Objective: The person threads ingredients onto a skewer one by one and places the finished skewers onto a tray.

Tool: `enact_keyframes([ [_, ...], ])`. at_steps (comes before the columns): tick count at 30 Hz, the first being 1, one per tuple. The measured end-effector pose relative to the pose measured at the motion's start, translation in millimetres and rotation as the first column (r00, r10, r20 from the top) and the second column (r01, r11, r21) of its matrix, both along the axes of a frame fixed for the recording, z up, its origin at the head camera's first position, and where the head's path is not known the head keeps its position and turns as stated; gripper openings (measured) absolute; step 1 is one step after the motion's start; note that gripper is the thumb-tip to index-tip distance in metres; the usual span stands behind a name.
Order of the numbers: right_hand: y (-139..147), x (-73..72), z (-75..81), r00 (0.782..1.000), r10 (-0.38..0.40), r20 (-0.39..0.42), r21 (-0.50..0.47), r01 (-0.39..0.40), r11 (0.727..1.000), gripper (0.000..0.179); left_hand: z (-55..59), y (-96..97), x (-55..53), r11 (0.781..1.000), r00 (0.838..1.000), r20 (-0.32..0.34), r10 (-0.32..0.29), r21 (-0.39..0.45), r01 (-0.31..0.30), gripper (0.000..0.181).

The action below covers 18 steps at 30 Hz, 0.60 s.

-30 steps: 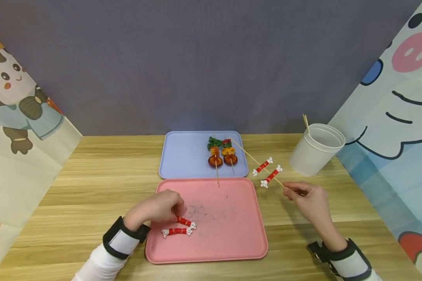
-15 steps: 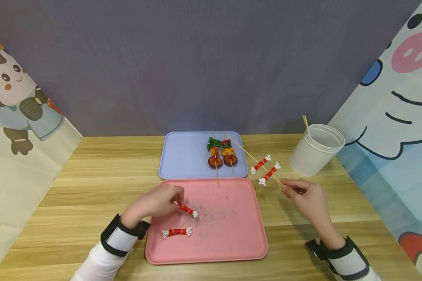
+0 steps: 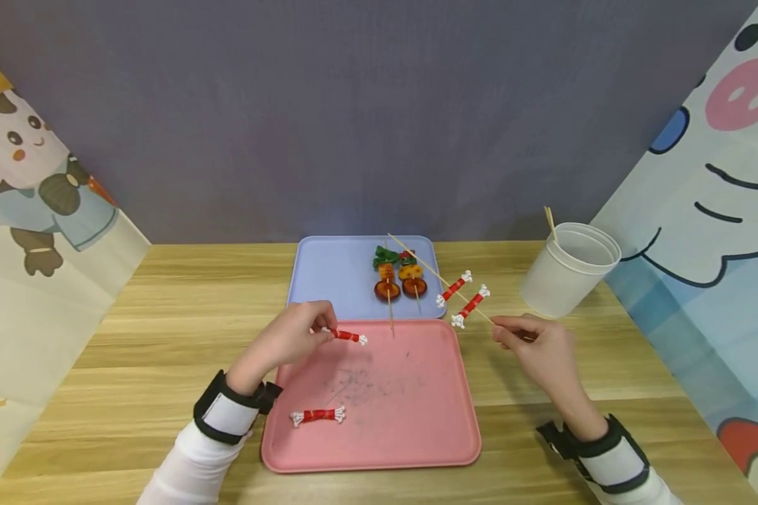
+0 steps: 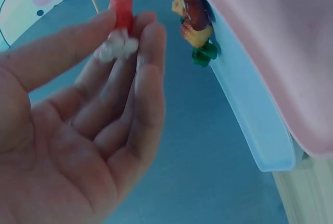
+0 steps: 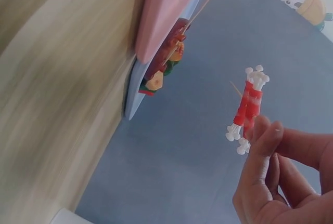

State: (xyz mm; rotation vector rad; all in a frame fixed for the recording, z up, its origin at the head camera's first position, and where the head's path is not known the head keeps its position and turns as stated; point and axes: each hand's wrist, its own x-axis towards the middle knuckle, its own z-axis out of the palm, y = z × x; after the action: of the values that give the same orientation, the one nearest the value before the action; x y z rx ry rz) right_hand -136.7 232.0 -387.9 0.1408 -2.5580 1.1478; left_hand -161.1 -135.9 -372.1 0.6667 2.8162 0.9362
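In the head view my left hand pinches a toy enoki roll, red in the middle with white knobbed ends, above the pink tray's far left part. The left wrist view shows thumb and fingertips around one white end of this roll. My right hand pinches the lower end of a thin wooden skewer to the right of the trays. Two like rolls sit side by side across that skewer, whose bare tip points up and left. Another roll lies on the pink tray.
Behind the pink tray is a blue tray bearing two loaded skewers of toy food; one sticks out over the pink tray's rim. A white bucket with thin sticks stands at the back right. A grey wall closes the back.
My left hand has lifted its roll off the pink tray and moved it away from me and slightly right. My right hand has shifted the loaded skewer left and a little farther back.
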Motion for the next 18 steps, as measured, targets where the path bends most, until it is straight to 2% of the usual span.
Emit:
enact_keyframes([
  [4,-5,-0.4,2.0,1.000,0.024,0.006,-0.023,-0.024,0.999,0.015,1.9,3.6,-3.4,0.995,0.996,-0.023,0.083,0.058,-0.081,0.005],
  [8,-9,-2.4,0.5,0.999,0.039,0.007,-0.027,-0.039,0.999,0.016,3.3,7.6,-7.0,0.977,0.983,-0.045,0.179,0.127,-0.172,0.005],
  [13,-14,-4.5,1.1,0.998,0.066,-0.004,-0.041,-0.066,0.997,0.015,6.7,11.8,-12.9,0.932,0.952,-0.066,0.298,0.234,-0.275,0.006],
  [18,-20,-3.0,7.4,0.996,0.090,-0.016,-0.079,-0.090,0.993,0.015,11.4,15.4,-20.1,0.884,0.919,-0.093,0.384,0.324,-0.336,0.008],
])
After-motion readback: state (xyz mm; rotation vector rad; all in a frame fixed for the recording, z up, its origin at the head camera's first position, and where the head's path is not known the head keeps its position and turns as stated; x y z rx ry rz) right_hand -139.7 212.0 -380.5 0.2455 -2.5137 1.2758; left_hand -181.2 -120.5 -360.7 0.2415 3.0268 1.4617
